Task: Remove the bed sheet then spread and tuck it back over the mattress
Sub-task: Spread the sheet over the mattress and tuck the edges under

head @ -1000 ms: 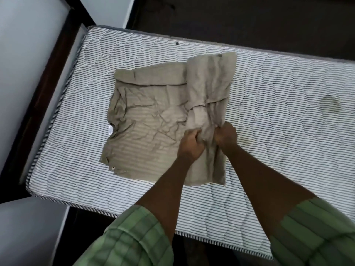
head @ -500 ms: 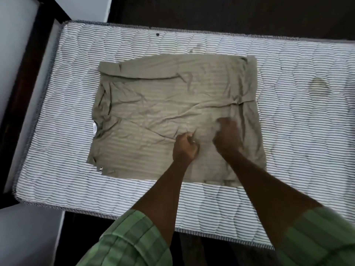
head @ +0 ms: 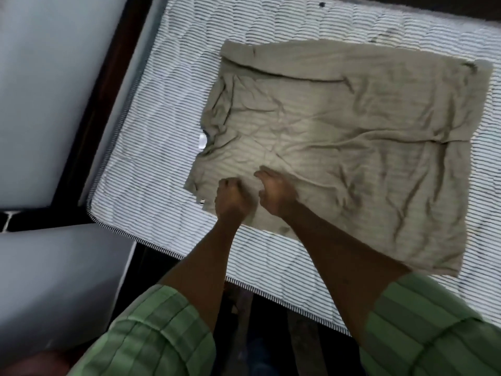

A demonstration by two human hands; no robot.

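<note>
We see the folded tan bed sheet [head: 339, 137] lying rumpled on the bare striped mattress [head: 151, 147], covering its middle and right part and leaving the left end uncovered. Our left hand [head: 231, 198] is curled into a fist, gripping the sheet's near-left edge. Just beside it, our right hand [head: 273, 191] rests on the cloth with fingers bent; whether it pinches the fabric we cannot tell.

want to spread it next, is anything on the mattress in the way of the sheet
Nothing visible. The sheet lies folded on the bare mattress, both hands already on its near edge; the striped surface around it shows only stains.
</note>
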